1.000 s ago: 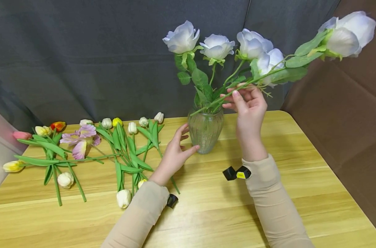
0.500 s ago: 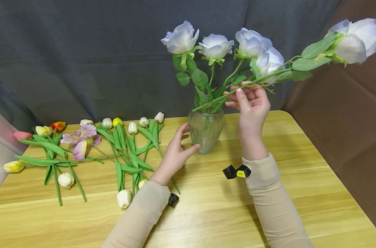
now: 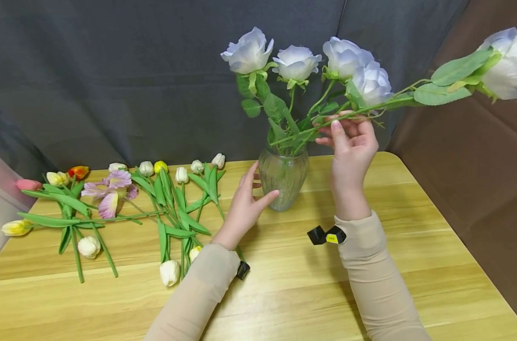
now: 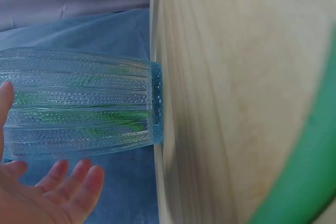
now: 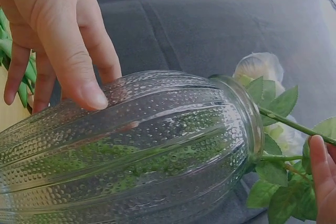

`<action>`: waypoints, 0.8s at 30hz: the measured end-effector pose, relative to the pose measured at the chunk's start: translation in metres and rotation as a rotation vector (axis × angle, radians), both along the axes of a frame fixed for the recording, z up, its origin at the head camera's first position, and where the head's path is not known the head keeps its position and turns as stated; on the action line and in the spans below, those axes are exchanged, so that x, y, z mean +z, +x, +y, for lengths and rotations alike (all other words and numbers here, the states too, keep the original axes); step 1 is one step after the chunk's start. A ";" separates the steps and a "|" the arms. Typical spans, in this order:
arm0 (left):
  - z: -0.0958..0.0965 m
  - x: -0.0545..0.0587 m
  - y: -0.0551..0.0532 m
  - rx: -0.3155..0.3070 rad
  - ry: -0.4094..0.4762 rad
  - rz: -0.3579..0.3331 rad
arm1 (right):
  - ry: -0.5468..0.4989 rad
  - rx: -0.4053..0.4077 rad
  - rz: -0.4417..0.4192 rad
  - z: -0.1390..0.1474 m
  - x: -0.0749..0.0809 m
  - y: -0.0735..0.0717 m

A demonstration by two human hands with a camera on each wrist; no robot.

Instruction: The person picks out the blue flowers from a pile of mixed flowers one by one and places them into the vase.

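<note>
A clear ribbed glass vase [image 3: 284,182] stands upright on the table, with several white roses [image 3: 298,64] in it. Beside its left side is my left hand [image 3: 243,208], fingers spread and thumb toward the front; in the left wrist view a gap shows between most fingers and the glass [image 4: 84,103]. My right hand [image 3: 353,156] pinches the green stem of another white rose [image 3: 507,66] between thumb and fingers. That rose slants, bloom up to the right and partly cut off by the frame. Its bare stem end lies over the vase mouth, seen also in the right wrist view.
On the left half of the table [image 3: 292,293] lie several artificial tulips, among them a white tulip [image 3: 170,273], a yellow tulip [image 3: 16,228] and a red-orange tulip [image 3: 78,172], plus a purple iris-like flower [image 3: 113,189]. A dark curtain [image 3: 156,80] hangs behind.
My right hand has moved a little to the right with the rose, whose stem end shifts rightward over the vase mouth. My left hand has edged slightly right and up.
</note>
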State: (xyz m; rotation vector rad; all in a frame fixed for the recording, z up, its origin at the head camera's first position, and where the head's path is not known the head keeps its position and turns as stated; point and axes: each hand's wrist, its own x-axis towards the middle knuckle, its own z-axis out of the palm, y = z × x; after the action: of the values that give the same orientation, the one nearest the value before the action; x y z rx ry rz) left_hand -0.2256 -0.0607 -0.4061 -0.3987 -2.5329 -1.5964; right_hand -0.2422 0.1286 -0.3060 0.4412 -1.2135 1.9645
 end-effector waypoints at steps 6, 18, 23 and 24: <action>0.002 0.001 0.001 0.000 -0.003 0.017 | 0.036 -0.009 0.013 0.000 0.000 0.004; 0.003 0.000 0.001 -0.042 0.047 -0.033 | 0.093 -0.038 -0.043 -0.001 -0.010 0.006; 0.003 -0.001 0.001 -0.045 0.044 -0.027 | 0.138 -0.065 -0.043 -0.002 -0.014 0.006; 0.003 -0.001 0.001 -0.045 0.044 -0.025 | 0.148 -0.073 -0.043 -0.003 -0.015 0.006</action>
State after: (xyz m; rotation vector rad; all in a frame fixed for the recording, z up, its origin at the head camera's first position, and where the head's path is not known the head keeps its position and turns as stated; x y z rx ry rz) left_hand -0.2244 -0.0581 -0.4071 -0.4363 -2.5199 -1.6796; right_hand -0.2358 0.1256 -0.3206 0.4253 -1.3889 1.8386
